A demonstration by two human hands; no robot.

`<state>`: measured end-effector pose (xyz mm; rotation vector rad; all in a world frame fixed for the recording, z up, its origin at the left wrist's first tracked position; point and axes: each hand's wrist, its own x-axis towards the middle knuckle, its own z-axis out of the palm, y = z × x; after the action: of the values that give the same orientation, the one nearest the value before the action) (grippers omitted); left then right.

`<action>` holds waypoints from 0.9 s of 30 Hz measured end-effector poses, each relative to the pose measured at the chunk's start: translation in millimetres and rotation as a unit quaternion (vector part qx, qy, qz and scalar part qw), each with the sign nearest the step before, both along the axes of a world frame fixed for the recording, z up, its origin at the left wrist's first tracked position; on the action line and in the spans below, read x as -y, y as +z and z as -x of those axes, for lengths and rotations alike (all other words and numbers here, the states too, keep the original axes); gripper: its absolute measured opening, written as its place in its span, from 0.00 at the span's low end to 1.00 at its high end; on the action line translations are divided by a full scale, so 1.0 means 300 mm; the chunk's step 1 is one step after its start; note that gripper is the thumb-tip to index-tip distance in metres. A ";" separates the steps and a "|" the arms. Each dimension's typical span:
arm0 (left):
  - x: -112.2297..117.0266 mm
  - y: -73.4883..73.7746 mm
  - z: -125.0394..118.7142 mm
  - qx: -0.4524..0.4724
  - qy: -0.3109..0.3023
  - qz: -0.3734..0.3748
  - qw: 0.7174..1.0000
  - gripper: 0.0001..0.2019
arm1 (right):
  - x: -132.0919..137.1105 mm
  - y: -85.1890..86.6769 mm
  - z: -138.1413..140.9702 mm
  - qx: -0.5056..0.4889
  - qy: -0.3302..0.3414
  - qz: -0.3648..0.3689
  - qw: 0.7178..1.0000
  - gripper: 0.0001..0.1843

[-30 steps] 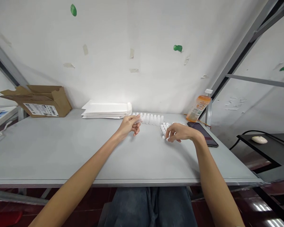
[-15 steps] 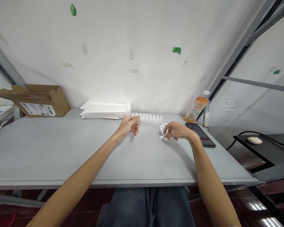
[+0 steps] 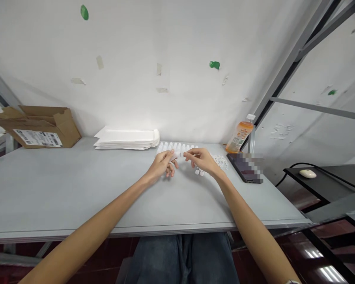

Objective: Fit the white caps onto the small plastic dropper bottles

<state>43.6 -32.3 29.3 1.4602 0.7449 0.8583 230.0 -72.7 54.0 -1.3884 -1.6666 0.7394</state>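
Note:
My left hand [image 3: 162, 164] is closed around a small translucent white bottle [image 3: 175, 155], held tilted with its end toward the right. Close by on the right, my right hand [image 3: 203, 160] pinches a small white cap [image 3: 182, 154] near that end; whether the two touch is too small to tell. Behind both hands stand rows of similar small bottles [image 3: 166, 145], partly hidden by the fingers. A few loose white caps [image 3: 199, 172] lie below my right hand, which covers part of the group. Beyond its wrist is a pile of tiny white pieces [image 3: 221, 161].
White envelopes [image 3: 126, 138] are stacked against the wall, with an open cardboard box [image 3: 47, 128] at far left. On the right, an orange drink bottle [image 3: 239, 136] stands behind a dark phone [image 3: 244, 167]. The grey table [image 3: 106, 197] ends at a front edge before my legs.
My right hand has moved left from the loose caps to the bottle in my left hand, uncovering the tiny pieces. The view has shifted slightly right.

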 end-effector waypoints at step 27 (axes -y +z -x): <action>0.011 -0.021 -0.004 -0.185 0.118 -0.218 0.951 0.23 | -0.009 -0.080 0.105 0.163 -0.061 -0.281 0.944 0.11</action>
<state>44.8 -35.7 23.1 1.9888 1.0740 0.9843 198.4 -70.0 30.1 -1.2179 -1.8301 -0.0578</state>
